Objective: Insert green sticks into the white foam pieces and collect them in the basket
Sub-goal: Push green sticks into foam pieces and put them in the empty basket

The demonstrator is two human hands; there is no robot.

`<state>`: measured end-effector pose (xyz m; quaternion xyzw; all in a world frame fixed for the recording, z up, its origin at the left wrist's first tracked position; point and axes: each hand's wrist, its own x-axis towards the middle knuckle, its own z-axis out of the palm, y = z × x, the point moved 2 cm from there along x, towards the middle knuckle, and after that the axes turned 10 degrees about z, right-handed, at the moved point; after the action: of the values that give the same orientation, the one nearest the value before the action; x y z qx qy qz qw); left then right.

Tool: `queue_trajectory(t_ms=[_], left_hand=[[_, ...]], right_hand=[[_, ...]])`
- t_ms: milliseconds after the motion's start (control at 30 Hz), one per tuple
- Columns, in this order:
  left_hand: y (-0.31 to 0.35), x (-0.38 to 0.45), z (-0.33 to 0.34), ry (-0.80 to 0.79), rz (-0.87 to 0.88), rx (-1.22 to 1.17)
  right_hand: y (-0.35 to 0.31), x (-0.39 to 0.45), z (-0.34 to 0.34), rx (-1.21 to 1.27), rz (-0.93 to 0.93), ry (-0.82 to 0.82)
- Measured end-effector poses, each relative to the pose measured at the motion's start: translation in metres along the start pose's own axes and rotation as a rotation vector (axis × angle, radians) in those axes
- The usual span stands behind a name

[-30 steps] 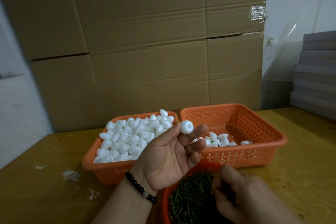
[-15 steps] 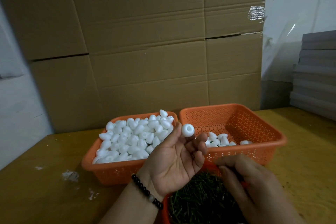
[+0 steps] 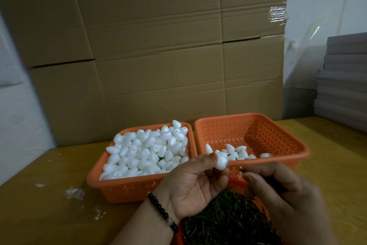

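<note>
On a yellow wooden worktop [image 3: 39, 215] before stacked brown cardboard boxes [image 3: 155, 50], we pinch a white foam piece [image 3: 221, 162] in our left hand [image 3: 195, 183]; our right hand [image 3: 282, 191] grips a thin green stick [image 3: 241, 170] near the orange plastic basket [image 3: 278, 135].

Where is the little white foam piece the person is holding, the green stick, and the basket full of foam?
small white foam piece [image 3: 222, 163]: head view, its rounded side.
thin green stick [image 3: 240, 170]: head view, its bare tip.
orange plastic basket heaped with foam [image 3: 127, 189]: head view, front wall.
</note>
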<state>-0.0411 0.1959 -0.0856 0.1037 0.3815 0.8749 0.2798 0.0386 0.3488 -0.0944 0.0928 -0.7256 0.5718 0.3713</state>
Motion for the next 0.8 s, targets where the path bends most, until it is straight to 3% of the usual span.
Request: queue_trajectory(t_ms=[333, 633, 800], left_hand=[[0.001, -0.004, 0.005, -0.062, 0.066, 0.035], [-0.002, -0.004, 0.007, -0.085, 0.082, 0.116], [-0.003, -0.003, 0.007, -0.090, 0.093, 0.138]], right_hand=[[0.009, 0.000, -0.001, -0.157, 0.073, 0.031], [0.008, 0.000, -0.002, -0.341, -0.106, 0.079], [0.011, 0.001, 0.000, -0.298, -0.127, 0.089]])
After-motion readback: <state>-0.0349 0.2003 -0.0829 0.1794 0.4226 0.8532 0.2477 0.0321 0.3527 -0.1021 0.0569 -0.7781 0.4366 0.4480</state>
